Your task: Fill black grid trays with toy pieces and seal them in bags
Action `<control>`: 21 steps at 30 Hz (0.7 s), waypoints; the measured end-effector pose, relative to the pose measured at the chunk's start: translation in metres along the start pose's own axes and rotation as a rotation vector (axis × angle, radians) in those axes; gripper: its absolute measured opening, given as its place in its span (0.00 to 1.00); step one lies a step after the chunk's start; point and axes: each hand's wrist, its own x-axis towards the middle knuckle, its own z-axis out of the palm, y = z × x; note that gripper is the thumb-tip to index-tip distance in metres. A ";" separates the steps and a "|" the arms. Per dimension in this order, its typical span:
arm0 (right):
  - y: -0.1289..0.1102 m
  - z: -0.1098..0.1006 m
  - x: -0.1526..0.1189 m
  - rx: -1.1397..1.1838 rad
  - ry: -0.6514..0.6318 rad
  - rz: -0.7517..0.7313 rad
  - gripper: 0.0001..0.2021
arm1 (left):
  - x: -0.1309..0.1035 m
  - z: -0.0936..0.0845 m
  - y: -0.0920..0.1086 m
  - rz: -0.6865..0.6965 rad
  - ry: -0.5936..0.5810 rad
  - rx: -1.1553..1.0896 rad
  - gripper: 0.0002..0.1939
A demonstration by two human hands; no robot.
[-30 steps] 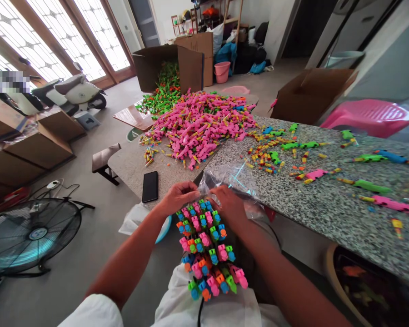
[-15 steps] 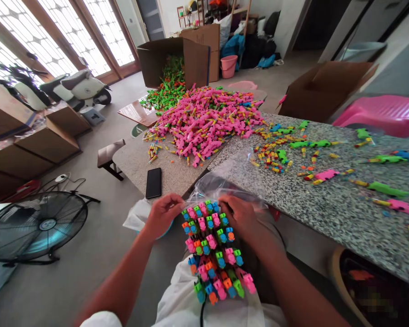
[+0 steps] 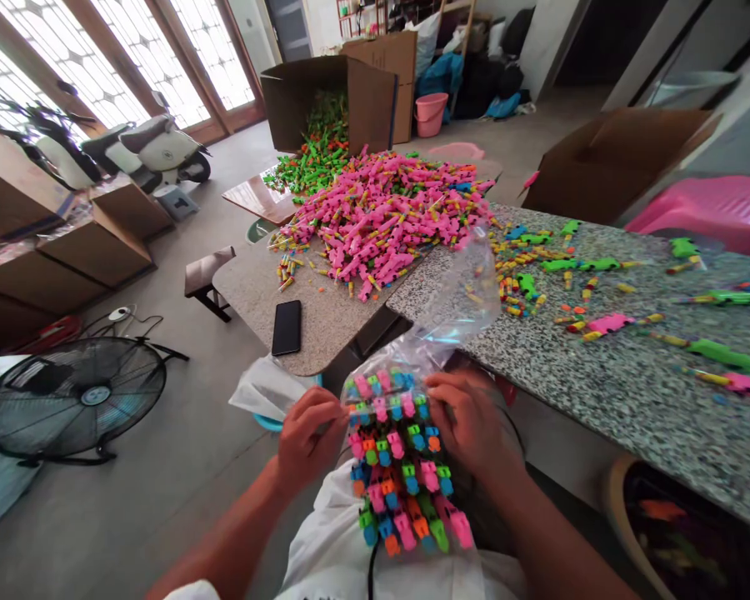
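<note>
Half a second earlier the film had gathered at the far end of the upright bundle of pink, green, blue and orange plastic toys (image 3: 406, 477); now the clear, glossy plastic bag (image 3: 462, 300) lay over its top rows, its loose end standing up toward the grey speckled stone worktop (image 3: 537, 358). Both hands had come down alongside the bundle, drawing the bag's edge with them. The left hand (image 3: 312, 427) had its fingers pinched on that edge; the right hand (image 3: 472, 417) had its fingers curled closed on the opposite side. The bundle stood over the white cloth (image 3: 316, 554) on the person's lap, short of the worktop. The covering seemed well started, though the lower rows remained bare.
</note>
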 end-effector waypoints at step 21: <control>0.016 0.012 -0.009 -0.002 -0.145 0.235 0.13 | -0.007 0.015 -0.063 -0.106 -0.120 0.037 0.20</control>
